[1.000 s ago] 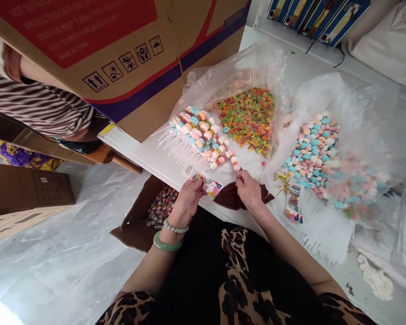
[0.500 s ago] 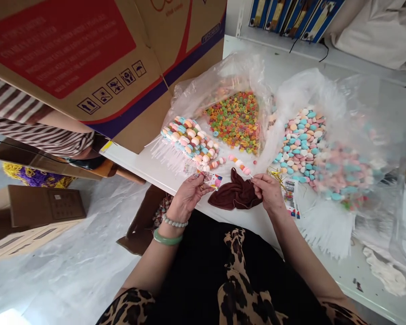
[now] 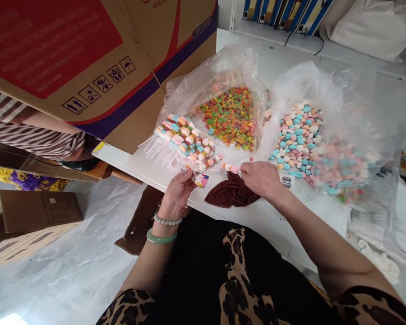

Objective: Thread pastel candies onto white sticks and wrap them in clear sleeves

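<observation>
Head view: white tabletop (image 3: 179,183) under all the work, running back to shelf (image 3: 274,38) w/ blue binders (image 3: 311,18) in bg. Tall cardboard box (image 3: 131,131) at L, just beside clear bag (image 3: 226,61) of candy rings (image 3: 230,117). To R of that, 2nd bag (image 3: 301,79) w/ pastel candies (image 3: 297,140). In front of 1st bag, pile of candy skewers (image 3: 186,137), white stick ends twd front edge. At far L, beyond tall box, striped clothing (image 3: 37,140) of 1 other person.

L hand (image 3: 179,192): fingers pinched on printed clear wrapper (image 3: 201,180), near front edge. R hand (image 3: 264,180): fingers curled closed on end of short candy skewer (image 3: 230,167), fingertips partly hidden. Brown cloth (image 3: 226,192) on tabletop just below R hand; can't tell if touching.

Edges/room: front edge slanting from L corner to behind L hand, w/ brown carton (image 3: 133,230) lower down & wide grey floor (image 3: 67,266) at L. Narrow white strip btw brown cloth & black top (image 3: 250,253). Tight btw the 2 bags; more white surface near R forearm.
</observation>
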Tool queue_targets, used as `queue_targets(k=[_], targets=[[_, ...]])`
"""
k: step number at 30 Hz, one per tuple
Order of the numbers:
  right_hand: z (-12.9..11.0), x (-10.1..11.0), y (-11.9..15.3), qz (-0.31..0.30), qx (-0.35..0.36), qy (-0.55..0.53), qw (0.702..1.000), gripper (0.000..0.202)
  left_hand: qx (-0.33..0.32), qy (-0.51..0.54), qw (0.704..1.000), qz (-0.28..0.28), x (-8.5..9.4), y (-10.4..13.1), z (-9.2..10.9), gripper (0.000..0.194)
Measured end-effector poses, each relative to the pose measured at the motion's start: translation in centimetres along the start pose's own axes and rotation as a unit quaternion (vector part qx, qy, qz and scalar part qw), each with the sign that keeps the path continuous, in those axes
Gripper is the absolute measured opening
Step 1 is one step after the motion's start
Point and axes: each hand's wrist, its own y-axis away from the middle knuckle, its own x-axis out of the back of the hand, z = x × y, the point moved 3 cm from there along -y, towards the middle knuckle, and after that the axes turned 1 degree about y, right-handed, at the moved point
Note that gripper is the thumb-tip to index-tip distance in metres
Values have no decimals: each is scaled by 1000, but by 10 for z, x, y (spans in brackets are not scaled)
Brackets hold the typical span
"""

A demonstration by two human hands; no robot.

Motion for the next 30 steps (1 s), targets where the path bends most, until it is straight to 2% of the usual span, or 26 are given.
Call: queue_targets(k=[3,6,10,15,18,21,24,26,28,30], targets=[[-17,7,-38,-91,25,92,991,23,20,7,1000,21,8,3,-4,3],[-26,9,-69,-107,29,139,984,31,40,3,999,30,18,2,-12,4],[-44,15,-96,-137,48,184,972,39,61,-1,998,23,26,-2,-21,10],[-80,25,-114,-158,66,215,961,43,80,-13,997,0,22,-1,-27,17],[-99,26,-115,-160,72,229,958,46,91,-19,996,-9,19,2,-30,20],[-108,25,-113,-168,76,244,952,53,93,-13,995,-17,18,5,-30,21],[-97,26,-109,-158,68,229,958,49,96,4,995,-14,17,8,-28,21],[-75,26,-100,-141,51,190,970,36,98,28,995,-11,17,11,-25,21],[-45,23,-82,-110,41,110,987,20,101,58,993,-1,15,14,-21,20],[-11,15,-55,-52,26,-50,997,16,106,85,991,18,13,17,-16,18]])
